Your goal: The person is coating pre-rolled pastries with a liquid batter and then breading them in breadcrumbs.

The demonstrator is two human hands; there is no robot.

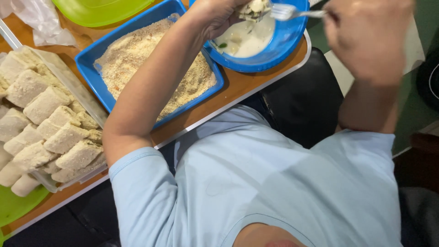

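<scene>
Head view: right hand [368,39] grips fork [292,12]; left hand [217,16] holds pale battered piece [254,8].

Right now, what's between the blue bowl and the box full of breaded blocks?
In the head view, the blue tray of breadcrumbs lies between the blue bowl and the clear box of breaded blocks.

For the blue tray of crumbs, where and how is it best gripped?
Probably by the raised rim of the blue tray at its two short ends, hands coming from either side. It is shallow and full of loose crumbs, so it should stay level.
</scene>
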